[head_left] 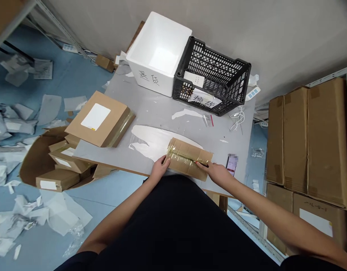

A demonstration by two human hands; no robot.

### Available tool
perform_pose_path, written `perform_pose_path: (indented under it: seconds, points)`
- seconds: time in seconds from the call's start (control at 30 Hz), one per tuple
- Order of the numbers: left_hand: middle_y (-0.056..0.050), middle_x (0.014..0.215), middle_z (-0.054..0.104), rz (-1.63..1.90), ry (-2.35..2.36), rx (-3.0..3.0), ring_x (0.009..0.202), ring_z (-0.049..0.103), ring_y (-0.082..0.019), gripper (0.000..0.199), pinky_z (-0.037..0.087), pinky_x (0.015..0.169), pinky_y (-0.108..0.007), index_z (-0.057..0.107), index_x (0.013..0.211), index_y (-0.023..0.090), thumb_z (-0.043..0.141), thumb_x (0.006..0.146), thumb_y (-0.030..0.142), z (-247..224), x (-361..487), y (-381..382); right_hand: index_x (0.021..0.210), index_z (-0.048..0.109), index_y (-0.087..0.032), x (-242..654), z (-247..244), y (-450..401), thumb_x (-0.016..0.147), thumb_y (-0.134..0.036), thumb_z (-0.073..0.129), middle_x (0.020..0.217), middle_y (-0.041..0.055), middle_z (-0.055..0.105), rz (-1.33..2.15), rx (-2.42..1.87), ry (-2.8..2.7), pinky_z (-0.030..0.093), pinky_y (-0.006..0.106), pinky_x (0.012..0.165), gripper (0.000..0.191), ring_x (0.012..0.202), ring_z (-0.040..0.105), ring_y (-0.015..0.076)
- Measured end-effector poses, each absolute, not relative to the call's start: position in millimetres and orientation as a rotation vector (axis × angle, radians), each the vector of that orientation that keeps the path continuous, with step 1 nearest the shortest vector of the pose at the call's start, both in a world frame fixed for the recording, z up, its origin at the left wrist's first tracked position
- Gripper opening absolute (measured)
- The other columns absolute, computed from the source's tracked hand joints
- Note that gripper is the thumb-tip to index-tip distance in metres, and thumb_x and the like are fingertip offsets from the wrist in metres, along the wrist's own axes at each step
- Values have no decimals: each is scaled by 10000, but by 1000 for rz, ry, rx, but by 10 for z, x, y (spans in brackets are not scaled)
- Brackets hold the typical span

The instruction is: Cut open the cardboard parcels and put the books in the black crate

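Observation:
A flat brown cardboard parcel (187, 158) lies at the near edge of the grey tabletop (162, 109), with shiny clear tape along its middle seam. My left hand (160, 167) grips its left end, fingers over the taped part. My right hand (211, 171) holds the opposite side, fingertips resting on the seam near the right end. Under the parcel lies a white sheet of plastic film (153, 143). A phone (231, 164) with a blurred screen sits just beyond my right hand.
A white foam box (153, 56) and a black plastic crate (213, 75) stand at the table's far end. A taped cardboard mailer (97, 120) lies at the left edge, above an open carton of small boxes (40, 162). Paper scraps cover the blue floor (77, 188). Large cartons (309, 131) stand right.

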State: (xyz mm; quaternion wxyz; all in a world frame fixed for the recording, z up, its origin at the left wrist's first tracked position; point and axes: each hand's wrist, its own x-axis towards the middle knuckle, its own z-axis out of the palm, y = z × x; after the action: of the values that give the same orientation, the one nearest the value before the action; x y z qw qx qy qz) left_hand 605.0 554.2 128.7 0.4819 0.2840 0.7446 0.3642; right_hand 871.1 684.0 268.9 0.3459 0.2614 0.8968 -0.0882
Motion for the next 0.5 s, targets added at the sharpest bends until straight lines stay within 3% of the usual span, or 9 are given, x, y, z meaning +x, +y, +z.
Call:
perform_pose_path:
  seconds: [0.5]
  points:
    - [-65,1184,701,820,1861,779,1118,621,-277,470,456,968,-363,651,1211,196,503,876,490,1440,6097,5552,1529,85,-456,9379,2784,6708,800,45,401,952,64,566,-223,799,2263,356,246,556,939,648,578,163]
